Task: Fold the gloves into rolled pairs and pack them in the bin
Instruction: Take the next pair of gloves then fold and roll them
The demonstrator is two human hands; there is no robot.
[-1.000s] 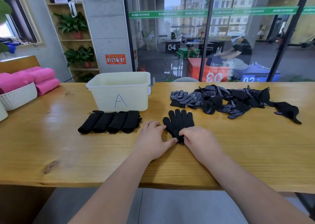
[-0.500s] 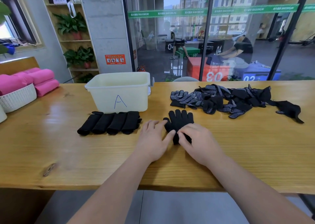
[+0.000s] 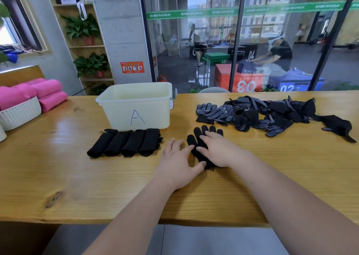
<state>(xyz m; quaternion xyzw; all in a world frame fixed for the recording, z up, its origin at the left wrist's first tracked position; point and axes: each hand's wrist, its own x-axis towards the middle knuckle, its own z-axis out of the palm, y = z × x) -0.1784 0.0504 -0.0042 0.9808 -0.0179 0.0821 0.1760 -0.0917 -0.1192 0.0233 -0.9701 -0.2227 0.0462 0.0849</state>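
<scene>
With fingers straight, the right hand is pressing the black gloves flat on the table, near the bin, while the left hand is touching their cuff, where a tight, even roll should probably be starting.

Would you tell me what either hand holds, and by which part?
Nothing is gripped: right hand presses flat on the black knit glove; left hand touches its cuff.

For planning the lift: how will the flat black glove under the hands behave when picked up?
The black glove probably droops: it lies flat and thin under the right hand. Likely light, being knit cloth, and unlikely to roll.
</scene>
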